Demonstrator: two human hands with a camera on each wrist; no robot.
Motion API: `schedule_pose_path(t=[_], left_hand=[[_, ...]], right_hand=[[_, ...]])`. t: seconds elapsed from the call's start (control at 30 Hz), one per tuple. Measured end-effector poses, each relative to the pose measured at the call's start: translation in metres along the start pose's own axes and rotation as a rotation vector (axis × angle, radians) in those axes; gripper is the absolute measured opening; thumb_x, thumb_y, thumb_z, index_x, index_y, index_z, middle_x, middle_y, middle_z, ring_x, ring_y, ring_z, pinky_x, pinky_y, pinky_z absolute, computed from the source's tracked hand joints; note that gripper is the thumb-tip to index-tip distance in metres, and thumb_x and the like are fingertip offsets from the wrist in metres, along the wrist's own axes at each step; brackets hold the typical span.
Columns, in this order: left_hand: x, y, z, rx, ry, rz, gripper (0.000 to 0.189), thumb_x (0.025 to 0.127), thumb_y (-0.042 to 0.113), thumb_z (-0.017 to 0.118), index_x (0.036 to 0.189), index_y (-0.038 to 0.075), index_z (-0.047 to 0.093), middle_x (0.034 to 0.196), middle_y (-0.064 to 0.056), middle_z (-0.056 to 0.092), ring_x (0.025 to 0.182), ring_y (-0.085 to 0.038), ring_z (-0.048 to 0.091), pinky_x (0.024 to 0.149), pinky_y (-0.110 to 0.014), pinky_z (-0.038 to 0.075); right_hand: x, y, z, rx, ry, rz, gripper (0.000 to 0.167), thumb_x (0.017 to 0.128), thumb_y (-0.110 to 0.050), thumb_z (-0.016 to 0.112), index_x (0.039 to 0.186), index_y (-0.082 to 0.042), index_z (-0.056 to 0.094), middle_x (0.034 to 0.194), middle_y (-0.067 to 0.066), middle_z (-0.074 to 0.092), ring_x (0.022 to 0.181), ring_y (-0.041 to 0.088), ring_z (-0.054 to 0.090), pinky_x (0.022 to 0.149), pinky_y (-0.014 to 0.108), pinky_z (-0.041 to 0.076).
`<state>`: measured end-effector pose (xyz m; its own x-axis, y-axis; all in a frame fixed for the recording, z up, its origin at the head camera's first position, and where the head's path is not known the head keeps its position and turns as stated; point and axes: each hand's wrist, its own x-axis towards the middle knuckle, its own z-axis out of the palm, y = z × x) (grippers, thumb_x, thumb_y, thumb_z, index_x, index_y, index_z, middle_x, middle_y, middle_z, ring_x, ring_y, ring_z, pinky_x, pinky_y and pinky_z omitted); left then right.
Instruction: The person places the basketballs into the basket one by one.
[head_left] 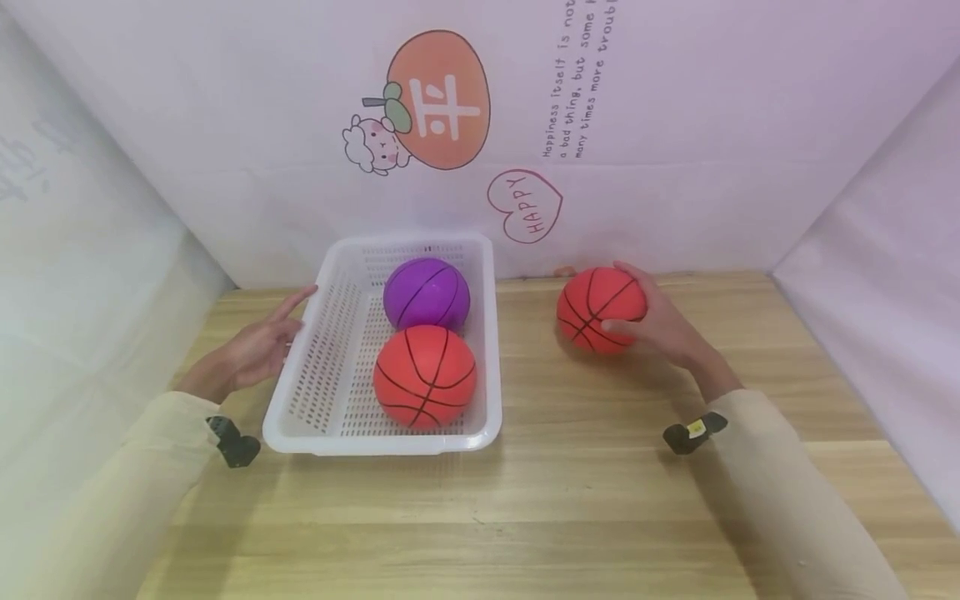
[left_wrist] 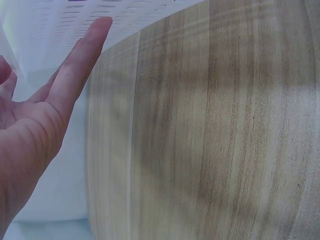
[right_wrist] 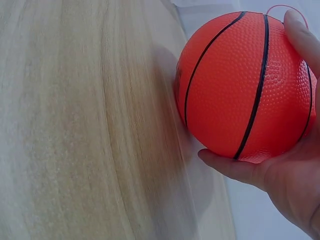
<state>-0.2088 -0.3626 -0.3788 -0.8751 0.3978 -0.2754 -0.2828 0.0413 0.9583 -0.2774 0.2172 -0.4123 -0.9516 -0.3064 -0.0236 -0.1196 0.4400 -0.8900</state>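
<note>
My right hand [head_left: 663, 327] grips a small red basketball [head_left: 592, 304] from its right side, near the back of the table. In the right wrist view the thumb and fingers spread around the ball [right_wrist: 240, 85]. A white plastic basket [head_left: 489, 333] with slotted walls stands left of centre. Inside it lie a purple ball [head_left: 426, 292] at the back and another red basketball [head_left: 424, 379] in front. At the basket's left wall is my left hand [head_left: 258, 346], its index finger extended to the rim. The left wrist view shows that hand [left_wrist: 47, 110] with straight fingers beside the slotted wall.
Beneath everything is a wood-grain table [head_left: 480, 517]. White cloth [head_left: 675, 167] with printed drawings and writing rises behind it, and more white cloth hangs at both sides. A dark wrist camera [head_left: 238, 442] sits by the left sleeve.
</note>
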Motion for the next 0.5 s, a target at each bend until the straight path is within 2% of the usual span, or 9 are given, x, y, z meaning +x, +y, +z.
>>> schedule_pose_path(t=[0.1,0.33,0.5], left_hand=[[0.0005,0.0004,-0.0003,-0.007,-0.005,0.002,0.066,0.109,0.01,0.03,0.161,0.031,-0.004,0.137,-0.012,0.048,0.109,-0.025,0.064,0.085,-0.046,0.055],[0.0008,0.0007,-0.0007,-0.005,-0.004,-0.002,0.065,0.109,0.011,0.029,0.161,0.033,-0.004,0.15,-0.021,0.03,0.113,-0.025,0.063,0.087,-0.047,0.054],[0.001,0.0,-0.0015,-0.001,-0.002,-0.003,0.065,0.109,0.011,0.029,0.161,0.032,-0.004,0.15,-0.022,0.03,0.113,-0.026,0.063,0.087,-0.048,0.054]], right_hand=[[0.0,-0.0003,0.0003,-0.007,0.002,0.007,0.099,0.087,-0.019,0.079,0.161,-0.025,0.013,0.154,0.017,0.031,0.133,0.042,0.038,0.099,0.058,0.044],[0.0001,-0.0041,0.004,-0.031,0.029,0.004,0.096,0.086,-0.024,0.08,0.16,-0.028,0.019,0.152,0.015,0.034,0.132,0.042,0.04,0.097,0.059,0.046],[0.0,-0.004,0.004,-0.053,0.046,0.004,0.094,0.086,-0.026,0.08,0.159,-0.03,0.021,0.151,0.016,0.035,0.13,0.043,0.042,0.095,0.059,0.047]])
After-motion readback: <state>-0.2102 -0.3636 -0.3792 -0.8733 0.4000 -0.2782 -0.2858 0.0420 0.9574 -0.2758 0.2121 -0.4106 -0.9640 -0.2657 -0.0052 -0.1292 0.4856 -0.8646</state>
